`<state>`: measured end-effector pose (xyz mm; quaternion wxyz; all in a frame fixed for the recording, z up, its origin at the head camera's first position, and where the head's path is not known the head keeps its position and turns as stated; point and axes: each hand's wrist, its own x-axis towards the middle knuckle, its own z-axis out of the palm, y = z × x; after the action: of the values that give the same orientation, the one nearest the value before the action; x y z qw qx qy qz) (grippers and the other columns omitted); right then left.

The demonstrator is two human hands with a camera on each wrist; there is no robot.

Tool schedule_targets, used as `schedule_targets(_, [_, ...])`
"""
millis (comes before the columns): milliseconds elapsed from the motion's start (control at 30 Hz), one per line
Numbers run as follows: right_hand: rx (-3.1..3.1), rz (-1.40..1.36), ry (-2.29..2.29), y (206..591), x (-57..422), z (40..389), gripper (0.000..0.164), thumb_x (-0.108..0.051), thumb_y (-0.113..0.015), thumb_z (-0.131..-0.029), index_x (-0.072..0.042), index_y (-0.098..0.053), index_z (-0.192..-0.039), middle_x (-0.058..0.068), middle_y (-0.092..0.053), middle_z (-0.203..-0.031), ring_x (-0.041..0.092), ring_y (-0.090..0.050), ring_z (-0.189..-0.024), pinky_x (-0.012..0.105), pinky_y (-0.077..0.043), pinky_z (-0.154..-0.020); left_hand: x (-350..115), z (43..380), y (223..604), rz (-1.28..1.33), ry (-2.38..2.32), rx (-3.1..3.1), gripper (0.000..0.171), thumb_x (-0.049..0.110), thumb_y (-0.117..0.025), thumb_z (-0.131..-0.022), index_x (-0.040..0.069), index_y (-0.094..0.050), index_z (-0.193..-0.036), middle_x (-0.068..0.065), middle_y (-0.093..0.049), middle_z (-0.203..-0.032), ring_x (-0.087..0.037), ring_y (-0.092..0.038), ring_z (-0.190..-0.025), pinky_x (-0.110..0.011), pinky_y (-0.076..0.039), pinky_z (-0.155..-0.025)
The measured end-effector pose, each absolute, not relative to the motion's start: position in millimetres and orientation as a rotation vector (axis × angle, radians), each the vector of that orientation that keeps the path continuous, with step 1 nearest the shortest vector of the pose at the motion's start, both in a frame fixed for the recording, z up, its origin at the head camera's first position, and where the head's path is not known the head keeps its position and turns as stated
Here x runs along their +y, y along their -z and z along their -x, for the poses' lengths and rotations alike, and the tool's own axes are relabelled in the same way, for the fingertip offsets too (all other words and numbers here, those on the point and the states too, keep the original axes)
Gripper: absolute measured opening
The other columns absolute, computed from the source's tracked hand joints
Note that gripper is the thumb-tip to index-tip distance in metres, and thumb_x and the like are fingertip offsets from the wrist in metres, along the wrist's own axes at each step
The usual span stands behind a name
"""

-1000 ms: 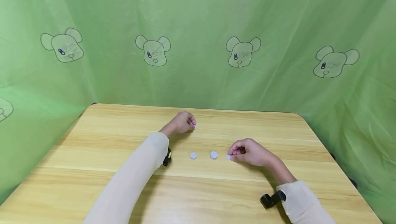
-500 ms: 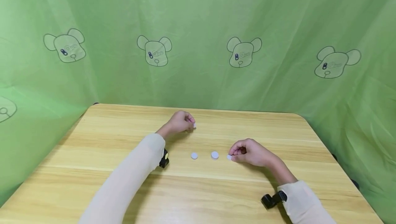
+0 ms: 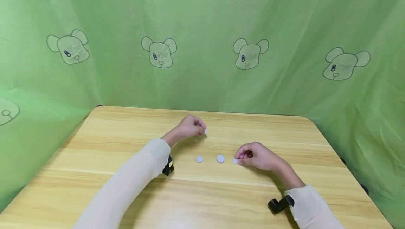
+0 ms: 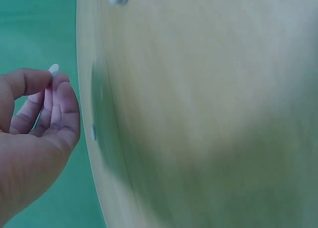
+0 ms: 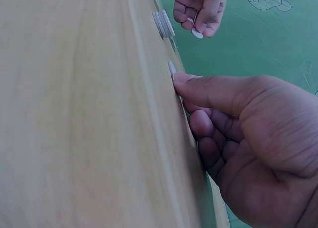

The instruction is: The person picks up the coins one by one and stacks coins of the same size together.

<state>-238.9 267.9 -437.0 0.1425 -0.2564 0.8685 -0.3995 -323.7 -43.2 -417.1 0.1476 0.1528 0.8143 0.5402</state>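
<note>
My left hand [image 3: 191,126] pinches a small white disc [image 4: 54,68] between thumb and fingertips, tilted on edge and lifted over the far middle of the table. Nearer the front, my right hand [image 3: 257,156] holds another white disc [image 5: 172,67] by its edge between thumb and forefinger, low at the tabletop. Just left of that disc in the head view stands a short stack of white discs [image 3: 220,158], its layers showing in the right wrist view. Farther left, a white disc [image 3: 199,159] lies flat, roughly in line with the stack.
The wooden table [image 3: 202,201] has rounded far corners. Behind it and at both sides hangs a green curtain [image 3: 202,81] printed with bear heads. A black wrist camera [image 3: 278,205] sits at the right cuff, another wrist camera [image 3: 168,166] at the left.
My left hand has moved a little to the right with its disc. My right hand, the stack and the lying disc have stayed in place, while the head view has shifted slightly.
</note>
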Motion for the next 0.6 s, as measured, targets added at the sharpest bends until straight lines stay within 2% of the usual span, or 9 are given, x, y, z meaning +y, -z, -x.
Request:
schedule_targets(267, [2.502,0.733,1.16,437,268,238,0.011,-0.012,-0.079,-0.091,-0.01,-0.074,-0.101,0.004,-0.067,-0.089,0.015,-0.058,-0.082,0.022,-0.05,-0.071,-26,310,416,-0.522,-1.51,2.319,0.011,-0.001,-0.067,-0.09,0.001,-0.071,-0.099,-0.008,-0.069,-0.088,-0.016,-0.064,-0.078,-0.034,-0.058,-0.077])
schedule_targets(600, [2.504,0.748,1.153,439,269,240,0.011,-0.011,-0.079,-0.091,-0.01,-0.074,-0.1,0.004,-0.067,-0.089,0.016,-0.059,-0.082,0.023,-0.051,-0.071,-8,293,419,-0.574,-1.466,2.283,0.008,-0.001,-0.067,-0.091,0.003,-0.071,-0.096,-0.007,-0.069,-0.085,-0.015,-0.065,-0.077,-0.03,-0.058,-0.073])
